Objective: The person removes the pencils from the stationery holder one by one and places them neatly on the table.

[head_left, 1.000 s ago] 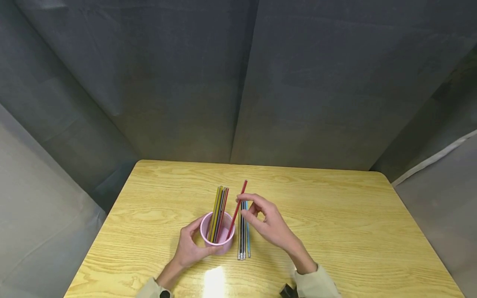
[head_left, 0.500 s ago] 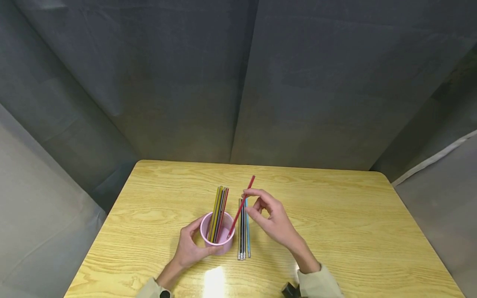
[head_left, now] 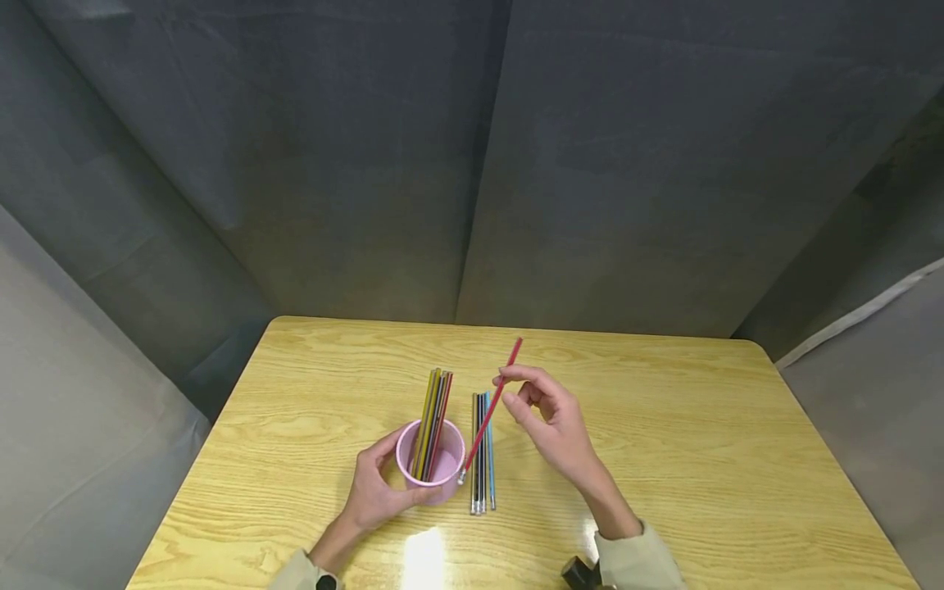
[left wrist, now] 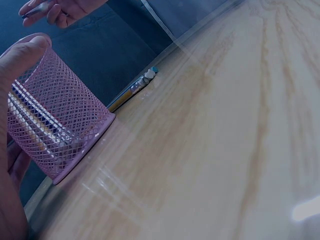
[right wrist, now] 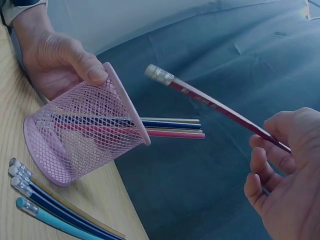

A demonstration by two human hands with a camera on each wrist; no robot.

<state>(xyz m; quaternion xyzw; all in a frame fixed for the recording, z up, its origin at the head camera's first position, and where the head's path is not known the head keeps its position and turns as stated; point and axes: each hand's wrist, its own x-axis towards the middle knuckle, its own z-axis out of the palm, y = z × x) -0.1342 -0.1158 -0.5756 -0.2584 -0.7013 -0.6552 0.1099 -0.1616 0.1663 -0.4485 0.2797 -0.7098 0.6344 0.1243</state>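
Just beside the pink mesh cup [right wrist: 95, 155], the red pencil [right wrist: 212, 103] tilts eraser-down, pinched between thumb and fingertips of the right hand [head_left: 556, 426], best held clear of the rim while the left hand [head_left: 372, 492], fingers curled round the cup, steadies it.

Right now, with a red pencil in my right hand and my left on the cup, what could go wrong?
The red pencil might slip, since your right hand only pinches it. Its eraser end hangs near the cup, so it could knock the rim. The loose pencils lie side by side on the table, so a bump might roll them.
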